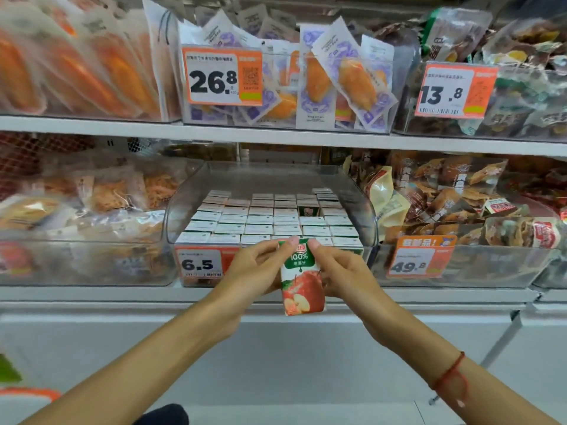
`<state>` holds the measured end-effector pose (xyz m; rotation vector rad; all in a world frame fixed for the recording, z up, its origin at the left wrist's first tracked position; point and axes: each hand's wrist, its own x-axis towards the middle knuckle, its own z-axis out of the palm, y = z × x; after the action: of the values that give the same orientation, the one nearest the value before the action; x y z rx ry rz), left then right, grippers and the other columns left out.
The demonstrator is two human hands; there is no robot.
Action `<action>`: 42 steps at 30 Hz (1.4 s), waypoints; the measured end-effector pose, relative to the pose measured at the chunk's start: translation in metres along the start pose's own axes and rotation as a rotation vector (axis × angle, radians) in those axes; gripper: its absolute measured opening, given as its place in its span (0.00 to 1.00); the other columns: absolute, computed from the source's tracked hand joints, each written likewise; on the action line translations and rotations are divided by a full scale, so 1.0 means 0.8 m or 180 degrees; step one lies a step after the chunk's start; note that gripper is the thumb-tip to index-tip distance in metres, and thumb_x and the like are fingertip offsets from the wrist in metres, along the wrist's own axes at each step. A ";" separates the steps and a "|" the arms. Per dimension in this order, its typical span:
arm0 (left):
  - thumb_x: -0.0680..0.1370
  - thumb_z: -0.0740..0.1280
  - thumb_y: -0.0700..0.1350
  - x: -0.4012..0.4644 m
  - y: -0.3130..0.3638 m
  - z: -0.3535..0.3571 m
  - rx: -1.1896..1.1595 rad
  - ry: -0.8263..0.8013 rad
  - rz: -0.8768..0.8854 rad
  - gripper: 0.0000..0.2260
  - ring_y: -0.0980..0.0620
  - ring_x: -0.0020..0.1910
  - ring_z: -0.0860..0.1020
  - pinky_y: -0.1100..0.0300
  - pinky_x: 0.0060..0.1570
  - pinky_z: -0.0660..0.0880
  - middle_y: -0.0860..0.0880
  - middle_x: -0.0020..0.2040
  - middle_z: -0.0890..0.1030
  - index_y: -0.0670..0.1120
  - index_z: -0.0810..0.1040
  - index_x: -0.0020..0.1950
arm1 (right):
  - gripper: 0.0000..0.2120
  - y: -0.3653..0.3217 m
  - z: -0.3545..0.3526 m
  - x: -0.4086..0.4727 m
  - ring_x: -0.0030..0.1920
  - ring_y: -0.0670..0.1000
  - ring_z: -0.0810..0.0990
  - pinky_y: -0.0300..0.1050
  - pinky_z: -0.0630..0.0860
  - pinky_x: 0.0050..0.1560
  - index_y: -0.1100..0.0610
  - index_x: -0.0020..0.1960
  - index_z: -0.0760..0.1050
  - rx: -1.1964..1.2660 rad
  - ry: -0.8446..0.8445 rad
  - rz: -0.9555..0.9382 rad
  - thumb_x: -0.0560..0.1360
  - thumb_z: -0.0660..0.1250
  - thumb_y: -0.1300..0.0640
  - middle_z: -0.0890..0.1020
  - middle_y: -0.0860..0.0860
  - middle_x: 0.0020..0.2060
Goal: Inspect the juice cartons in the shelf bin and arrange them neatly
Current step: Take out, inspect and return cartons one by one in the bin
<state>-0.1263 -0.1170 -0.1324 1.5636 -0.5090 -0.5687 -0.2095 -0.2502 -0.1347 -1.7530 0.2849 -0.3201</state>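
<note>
A small apple juice carton (pixel 302 280), white and green with a red apple picture, is held upright in front of the shelf bin. My left hand (pixel 257 268) grips its left side and my right hand (pixel 343 271) grips its right side, thumbs at its top edge. Behind it stands a clear plastic bin (pixel 365 210) on the lower shelf. Several rows of juice cartons (pixel 260 220) fill it, white tops up. One gap (pixel 308 211) near the back right shows a carton's green side.
An orange 6.5 price tag (pixel 202 263) is on the bin's front. Clear bins of bagged snacks (pixel 460 204) stand to the right and left (pixel 76 204). An upper shelf (pixel 276 136) carries more snack bins. A white ledge (pixel 122 305) runs below.
</note>
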 end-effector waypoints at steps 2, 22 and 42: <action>0.74 0.67 0.61 0.001 -0.006 -0.006 0.0200 -0.0348 -0.0189 0.19 0.57 0.53 0.83 0.59 0.57 0.77 0.56 0.50 0.86 0.53 0.80 0.60 | 0.17 0.005 0.004 0.000 0.41 0.40 0.85 0.29 0.76 0.33 0.46 0.45 0.81 0.0036 0.0049 0.0172 0.78 0.59 0.38 0.86 0.43 0.40; 0.79 0.67 0.49 0.005 -0.013 -0.025 -0.0403 0.0204 -0.0135 0.10 0.55 0.40 0.85 0.68 0.33 0.77 0.48 0.45 0.87 0.46 0.81 0.56 | 0.12 0.019 -0.009 0.005 0.52 0.48 0.83 0.42 0.80 0.55 0.50 0.59 0.80 -0.0003 -0.0357 0.0373 0.77 0.67 0.49 0.86 0.50 0.48; 0.71 0.74 0.56 0.012 -0.026 0.003 0.0148 0.0422 0.0150 0.17 0.58 0.49 0.83 0.57 0.54 0.80 0.55 0.48 0.85 0.51 0.78 0.56 | 0.19 0.023 -0.001 -0.003 0.42 0.43 0.81 0.38 0.79 0.42 0.47 0.51 0.79 -0.1219 0.0619 -0.0725 0.63 0.80 0.49 0.83 0.43 0.42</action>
<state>-0.1203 -0.1236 -0.1537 1.6171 -0.4597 -0.4167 -0.2120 -0.2540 -0.1523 -2.1415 0.3003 -0.6360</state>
